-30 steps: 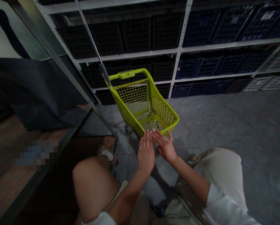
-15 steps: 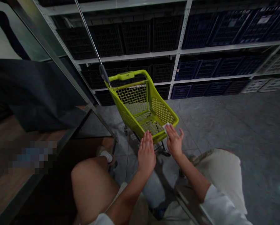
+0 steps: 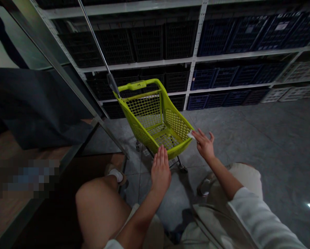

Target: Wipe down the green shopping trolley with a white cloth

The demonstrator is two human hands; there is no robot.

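A small lime-green shopping cart [image 3: 155, 117] stood on the grey tiled floor [image 3: 261, 138], just in front of the crouching person's knees. The left hand [image 3: 160, 171] lay flat against the cart's near rim, fingers straight, together and released. The right hand [image 3: 204, 145] was at the cart's right rim, fingers spread, the fingertips pressing a small white wipe [image 3: 190, 135] onto it. Dark crates [image 3: 149, 41] filled shelves behind the cart.
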